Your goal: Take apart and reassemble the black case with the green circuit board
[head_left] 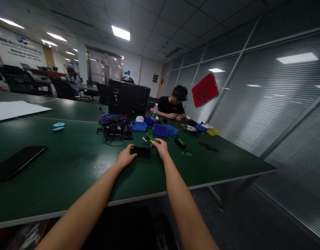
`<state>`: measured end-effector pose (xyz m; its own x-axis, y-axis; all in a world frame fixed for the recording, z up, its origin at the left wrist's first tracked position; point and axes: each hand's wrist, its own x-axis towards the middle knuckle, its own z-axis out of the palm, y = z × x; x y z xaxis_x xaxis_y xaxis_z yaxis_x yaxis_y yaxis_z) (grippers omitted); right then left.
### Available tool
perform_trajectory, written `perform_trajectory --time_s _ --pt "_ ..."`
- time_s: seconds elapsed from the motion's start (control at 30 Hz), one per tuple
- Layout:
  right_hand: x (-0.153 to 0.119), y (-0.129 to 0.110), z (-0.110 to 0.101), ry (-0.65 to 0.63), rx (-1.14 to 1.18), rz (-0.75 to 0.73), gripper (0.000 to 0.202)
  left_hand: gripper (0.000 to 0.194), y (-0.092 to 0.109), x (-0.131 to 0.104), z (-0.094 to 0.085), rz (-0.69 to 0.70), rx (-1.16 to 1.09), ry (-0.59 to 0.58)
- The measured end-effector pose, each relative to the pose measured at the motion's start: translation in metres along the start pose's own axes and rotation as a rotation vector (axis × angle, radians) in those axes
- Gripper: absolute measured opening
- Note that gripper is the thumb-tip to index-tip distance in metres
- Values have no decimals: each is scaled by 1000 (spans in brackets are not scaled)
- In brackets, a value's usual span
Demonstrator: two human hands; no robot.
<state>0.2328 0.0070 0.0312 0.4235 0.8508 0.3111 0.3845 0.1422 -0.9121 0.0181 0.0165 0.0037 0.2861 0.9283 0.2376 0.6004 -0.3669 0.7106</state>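
Holds black box point(141, 152) by its L end w/ L hand point(126, 157). Has L fingers bent round far side & thumb on near side, parted abt as wide as the box. Can't tell if box touches green table point(97, 194) or is just above it. Pinches green board point(150, 137) by near edge w/ R hand point(160, 147), w/ fingers almost together. Tilts board up, just past R end of box, apart from it. Can't tell each R fingertip, too small.

To R of R hand, near it: 2nd box point(179, 143), black w/ green on top. Just nearer, sm. clear bits point(188, 154). Farther R, two flat dark bits point(211, 148).

Past the board: blue trays point(160, 130), set close tog. Behind those, white ball point(139, 118) & clear bottle point(155, 110), standing upright. To R of trays, metal bowl point(189, 128), then yellow tray point(213, 132) nr far R edge.

L of trays: black pack point(113, 131) w/ messy wires point(108, 119) next to it. Behind, big black screen point(128, 97), upright, back turned this way.

Well to L: sm. light blue thing point(58, 126), black slab point(19, 161) lying flat, & white paper point(16, 109) farther back.

Across table, sees person point(165, 105) in black top, head bent down, both hands low nr the table.
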Motion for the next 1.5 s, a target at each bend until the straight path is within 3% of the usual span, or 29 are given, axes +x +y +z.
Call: perform_trajectory --time_s 0.13,0.33,0.7,0.97,1.2,1.37,1.5 --pt "-6 -9 1 -197 297 -30 47 49 0 1 -1 -42 33 46" --pt "-16 -15 3 -365 224 -148 42 47 -3 2 -1 -52 27 85" --pt "-16 -15 3 -390 123 -227 44 55 3 -2 -4 -16 -15 53" --pt "-19 -18 2 -438 -113 -247 40 53 3 -2 -4 -32 36 41" --pt "-18 -13 5 -505 -129 -215 39 51 5 -3 -5 -34 61 29" --pt "-18 -12 4 -519 -59 -150 53 50 6 -3 -6 -35 76 26" --pt "-18 -11 3 -538 -63 -136 46 49 6 -3 -6 -35 81 27"
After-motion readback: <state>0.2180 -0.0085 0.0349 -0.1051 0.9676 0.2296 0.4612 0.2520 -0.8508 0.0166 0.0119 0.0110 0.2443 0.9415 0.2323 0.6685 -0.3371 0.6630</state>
